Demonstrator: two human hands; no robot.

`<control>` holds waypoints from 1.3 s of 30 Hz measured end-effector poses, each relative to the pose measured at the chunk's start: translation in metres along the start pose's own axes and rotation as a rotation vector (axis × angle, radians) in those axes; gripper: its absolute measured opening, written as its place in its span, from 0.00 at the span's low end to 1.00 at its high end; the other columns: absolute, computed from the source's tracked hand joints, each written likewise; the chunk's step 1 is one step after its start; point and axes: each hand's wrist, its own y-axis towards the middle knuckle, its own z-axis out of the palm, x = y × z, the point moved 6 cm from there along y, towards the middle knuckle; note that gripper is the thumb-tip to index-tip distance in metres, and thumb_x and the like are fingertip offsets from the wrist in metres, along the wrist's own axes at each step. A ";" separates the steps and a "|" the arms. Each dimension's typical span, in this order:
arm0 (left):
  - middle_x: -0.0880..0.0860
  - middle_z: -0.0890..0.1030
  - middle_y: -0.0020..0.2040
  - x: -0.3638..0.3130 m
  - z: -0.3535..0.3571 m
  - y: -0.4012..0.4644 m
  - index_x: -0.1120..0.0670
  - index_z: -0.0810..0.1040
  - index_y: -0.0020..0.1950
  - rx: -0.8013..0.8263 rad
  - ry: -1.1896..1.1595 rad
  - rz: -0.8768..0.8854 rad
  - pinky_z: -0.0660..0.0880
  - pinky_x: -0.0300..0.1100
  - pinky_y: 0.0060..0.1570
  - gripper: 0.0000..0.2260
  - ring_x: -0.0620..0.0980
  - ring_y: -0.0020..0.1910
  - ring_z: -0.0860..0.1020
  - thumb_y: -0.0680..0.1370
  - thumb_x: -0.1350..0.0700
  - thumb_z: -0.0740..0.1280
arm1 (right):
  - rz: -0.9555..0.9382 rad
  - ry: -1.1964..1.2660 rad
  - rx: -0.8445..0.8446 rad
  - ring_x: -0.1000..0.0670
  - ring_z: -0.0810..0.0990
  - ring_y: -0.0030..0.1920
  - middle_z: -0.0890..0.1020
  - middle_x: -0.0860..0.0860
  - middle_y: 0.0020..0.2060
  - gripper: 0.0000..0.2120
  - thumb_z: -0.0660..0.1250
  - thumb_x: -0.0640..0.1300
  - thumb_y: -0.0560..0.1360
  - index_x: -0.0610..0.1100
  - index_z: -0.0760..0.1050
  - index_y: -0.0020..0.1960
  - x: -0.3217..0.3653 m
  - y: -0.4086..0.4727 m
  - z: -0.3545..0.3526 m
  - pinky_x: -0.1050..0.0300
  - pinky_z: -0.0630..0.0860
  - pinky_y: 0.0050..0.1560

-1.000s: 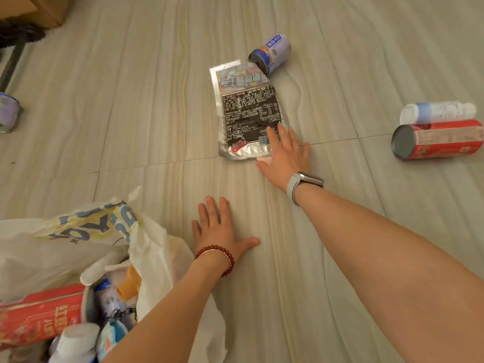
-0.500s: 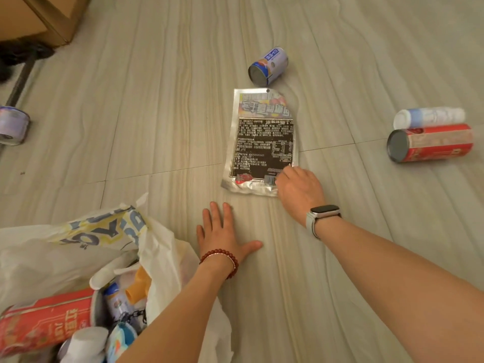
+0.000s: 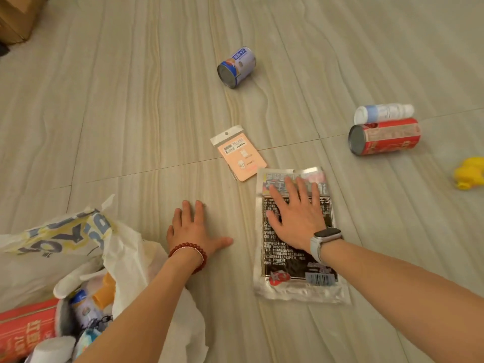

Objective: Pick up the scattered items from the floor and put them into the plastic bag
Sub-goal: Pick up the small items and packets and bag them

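Note:
A silver foil pouch (image 3: pixel 296 268) with a black printed label lies flat on the tiled floor. My right hand (image 3: pixel 296 213) rests on its upper half, palm down, fingers spread. My left hand (image 3: pixel 193 231) is pressed flat on the bare floor, fingers apart, beside the white plastic bag (image 3: pixel 125 247) at lower left. The bag gapes open and holds a red can, small bottles and other items. A small pink card packet (image 3: pixel 241 157) lies just beyond the pouch.
A blue-and-white tin (image 3: pixel 235 67) lies on its side further out. At right a white bottle (image 3: pixel 383 113) lies against a red can (image 3: pixel 385 137), with a yellow object (image 3: pixel 470 175) at the frame edge. A cardboard box (image 3: pixel 15 19) stands top left.
My right hand has dragged the foil pouch toward me across the floor and now lies flat on it. The pink packet, hidden before, has come into view. My left hand has stayed put.

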 end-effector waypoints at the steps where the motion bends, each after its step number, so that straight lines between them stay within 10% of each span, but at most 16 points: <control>1: 0.55 0.45 0.76 -0.001 -0.004 0.001 0.51 0.46 0.74 -0.007 -0.014 -0.016 0.54 0.54 0.71 0.45 0.57 0.75 0.46 0.67 0.36 0.68 | -0.012 -0.019 0.005 0.39 0.48 0.75 0.53 0.42 0.75 0.32 0.38 0.61 0.73 0.51 0.48 0.75 0.004 -0.003 0.012 0.36 0.42 0.72; 5: 0.57 0.60 0.71 -0.014 -0.029 0.019 0.54 0.62 0.69 -0.173 -0.120 -0.047 0.60 0.54 0.66 0.26 0.58 0.70 0.57 0.73 0.47 0.63 | 0.013 -0.037 -0.055 0.37 0.54 0.74 0.60 0.41 0.73 0.31 0.42 0.62 0.74 0.50 0.55 0.73 0.005 -0.006 0.024 0.35 0.46 0.72; 15: 0.51 0.43 0.77 -0.107 -0.045 0.103 0.55 0.50 0.74 -0.193 0.009 0.301 0.45 0.61 0.71 0.34 0.50 0.76 0.41 0.75 0.37 0.55 | 0.029 0.041 -0.129 0.39 0.62 0.72 0.67 0.41 0.70 0.28 0.51 0.59 0.73 0.49 0.64 0.69 0.002 -0.006 0.025 0.37 0.53 0.67; 30: 0.57 0.65 0.66 -0.116 -0.082 0.123 0.54 0.53 0.71 -0.251 -0.246 0.111 0.65 0.56 0.62 0.44 0.57 0.66 0.65 0.64 0.49 0.76 | 0.040 0.051 -0.093 0.38 0.64 0.71 0.69 0.41 0.69 0.27 0.52 0.59 0.71 0.49 0.66 0.67 0.001 -0.005 0.024 0.37 0.54 0.66; 39: 0.56 0.78 0.50 -0.051 -0.079 0.047 0.56 0.67 0.51 -0.271 -0.778 0.104 0.77 0.52 0.49 0.06 0.57 0.45 0.78 0.77 0.59 0.63 | 0.026 -0.004 -0.186 0.43 0.76 0.60 0.79 0.46 0.58 0.27 0.51 0.59 0.72 0.47 0.65 0.66 0.002 -0.009 0.016 0.41 0.62 0.63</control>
